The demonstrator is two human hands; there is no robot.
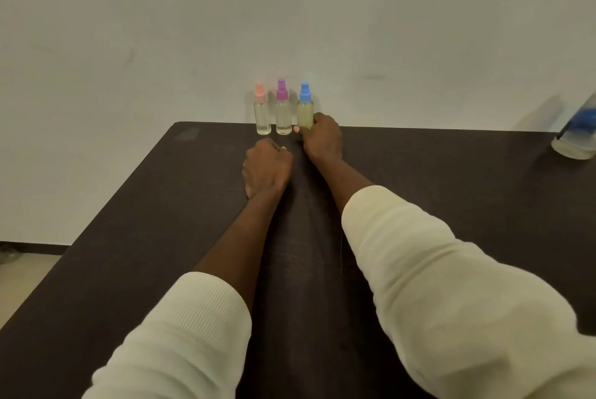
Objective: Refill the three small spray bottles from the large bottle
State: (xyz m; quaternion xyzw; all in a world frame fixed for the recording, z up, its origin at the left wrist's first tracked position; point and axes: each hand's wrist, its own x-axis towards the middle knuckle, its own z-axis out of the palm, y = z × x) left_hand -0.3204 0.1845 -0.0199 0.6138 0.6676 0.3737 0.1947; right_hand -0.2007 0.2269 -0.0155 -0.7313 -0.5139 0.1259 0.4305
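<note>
Three small clear spray bottles stand in a row at the far edge of the dark table (129, 205), against the wall. The pink-capped bottle (262, 114) is on the left, the purple-capped bottle (283, 111) in the middle and the blue-capped bottle (305, 108) on the right. The blue-capped one looks full of pale yellowish liquid. My right hand (322, 137) is wrapped around its lower part. My left hand (267, 168) rests as a loose fist on the table just in front of the pink and purple bottles, holding nothing. The large bottle (575, 134) with a blue label stands at the far right edge.
A pale wall rises directly behind the table. The table's left edge runs diagonally, with floor (19, 279) beyond it. My cream sleeves fill the lower part of the view.
</note>
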